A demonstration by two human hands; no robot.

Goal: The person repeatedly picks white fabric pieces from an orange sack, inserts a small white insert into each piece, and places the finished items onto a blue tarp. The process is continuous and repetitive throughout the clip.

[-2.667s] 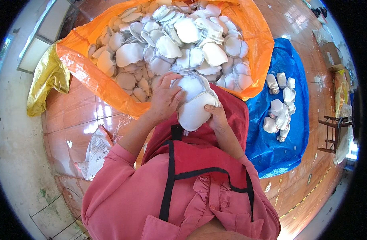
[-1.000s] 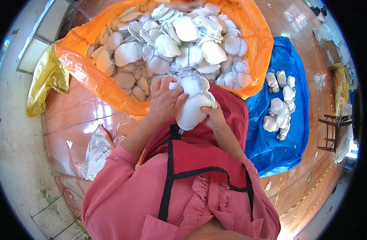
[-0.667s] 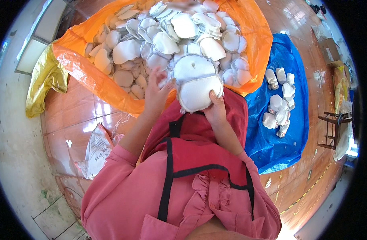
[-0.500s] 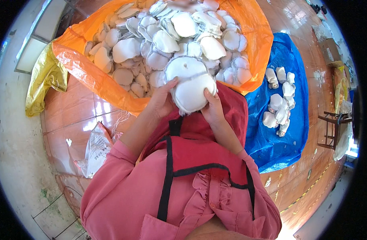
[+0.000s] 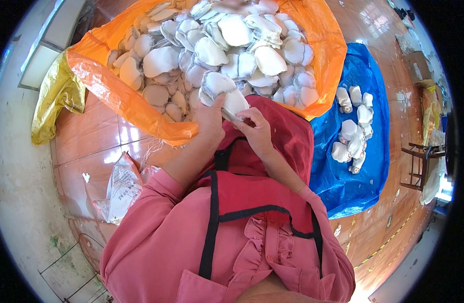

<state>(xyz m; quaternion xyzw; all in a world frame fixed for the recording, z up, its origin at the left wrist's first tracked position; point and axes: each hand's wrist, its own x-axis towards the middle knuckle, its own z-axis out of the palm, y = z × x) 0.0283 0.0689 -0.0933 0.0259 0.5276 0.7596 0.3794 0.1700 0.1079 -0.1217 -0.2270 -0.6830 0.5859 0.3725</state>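
A white padded fabric piece (image 5: 236, 102) with rounded lobes and a fuzzy edge is tilted in front of me, above my lap. My left hand (image 5: 211, 122) is closed on its left side, thumb over the top face. At the lower right edge, my right hand (image 5: 255, 132) pinches the same piece between bent fingers and thumb. Just beyond lies a big heap of similar white pads (image 5: 209, 52), many in pairs or stacks, inside an orange plastic sheet or sack (image 5: 136, 110).
On my right, several white rolled bundles (image 5: 349, 132) lie on a blue tarp (image 5: 338, 189). A yellow sack (image 5: 52, 113) and a white printed sack (image 5: 123, 189) are to the left on the tiled floor. A dark wooden stool (image 5: 419, 164) stands far right.
The pad piece has turned from nearly face-on to a slanted, edge-on pose. My right hand has shifted left and now pinches its lower edge.
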